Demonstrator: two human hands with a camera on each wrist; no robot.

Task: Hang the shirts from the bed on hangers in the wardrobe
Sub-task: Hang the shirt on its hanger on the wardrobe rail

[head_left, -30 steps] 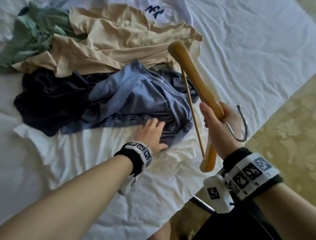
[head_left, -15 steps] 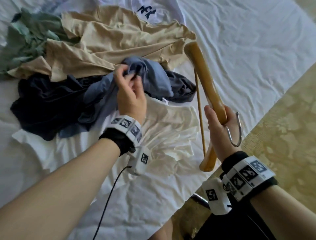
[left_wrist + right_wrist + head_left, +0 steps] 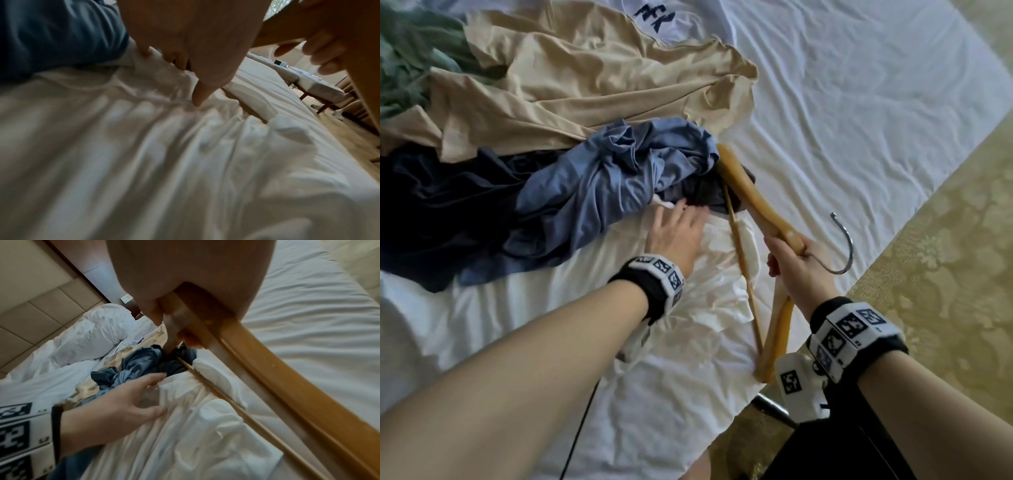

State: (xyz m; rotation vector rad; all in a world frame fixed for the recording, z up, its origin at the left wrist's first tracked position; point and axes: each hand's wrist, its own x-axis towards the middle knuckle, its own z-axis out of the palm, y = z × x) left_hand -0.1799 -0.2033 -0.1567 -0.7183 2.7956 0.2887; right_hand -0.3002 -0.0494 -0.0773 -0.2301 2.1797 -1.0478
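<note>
Several shirts lie heaped on the bed: a blue shirt [image 3: 599, 178] [image 3: 139, 363], a beige one [image 3: 585, 75], a dark navy one [image 3: 441, 192], a green one [image 3: 404, 61]. A white shirt [image 3: 719, 301] [image 3: 164, 146] [image 3: 195, 418] lies flat nearest me. My left hand [image 3: 678, 233] [image 3: 127, 399] rests on its top edge beside the blue shirt, fingers spread and thumb pressing down. By its middle, at the metal hook [image 3: 842, 246], my right hand [image 3: 799, 270] grips a wooden hanger [image 3: 753, 195] [image 3: 267, 366], tilted low over the white shirt.
The white bed sheet [image 3: 859, 120] stretches bare to the right. Patterned gold carpet [image 3: 945, 274] borders the bed's edge at right. A pillow [image 3: 92, 331] and padded headboard [image 3: 30, 296] lie beyond the pile. A black cable [image 3: 578, 438] hangs from my left wrist.
My left hand has let go of the blue shirt, now bunched back on the pile, and come down onto the white shirt. The right hand has lowered the hanger toward the bed.
</note>
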